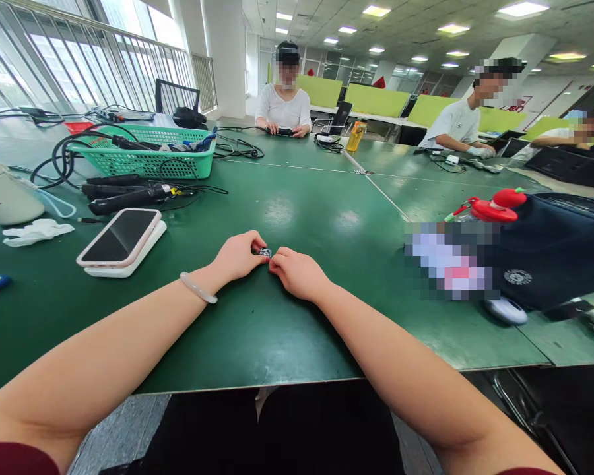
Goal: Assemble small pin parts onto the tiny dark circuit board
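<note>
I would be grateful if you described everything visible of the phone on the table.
The phone lies face up, its dark, glossy-looking screen framed by a pale pink rim with rounded corners. It rests on a white slab on the green table, left of the left hand. No hand touches it.

A green basket (143,165) stood left on the green surface (277,330), a phone (121,235) nearer. A dark bag (559,257) and a mouse (505,310) lay right; an orange bottle (356,136) stood farther back.
</note>
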